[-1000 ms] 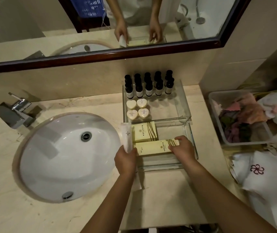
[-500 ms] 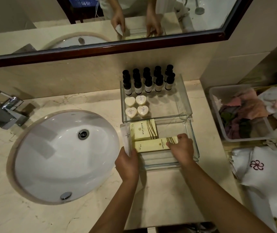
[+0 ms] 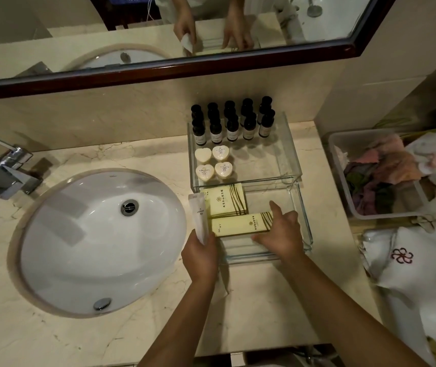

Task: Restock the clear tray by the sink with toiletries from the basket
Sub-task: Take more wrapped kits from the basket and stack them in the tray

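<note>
On the counter, right of the sink [image 3: 100, 239], stands the clear tray [image 3: 297, 207]. Its far part holds two rows of dark bottles [image 3: 231, 125] and four heart-shaped soaps [image 3: 213, 164]. The near part holds a square yellow box [image 3: 225, 200] and, just nearer, a long yellow box [image 3: 240, 225].

The left hand [image 3: 201, 258] grips a white tube [image 3: 198, 215] upright at the tray's near left corner. The right hand [image 3: 280, 231] holds the long box's right end between thumb and fingers, the forefinger stretched out. Far right sits a plastic bin [image 3: 344, 181] of cloths.
</note>
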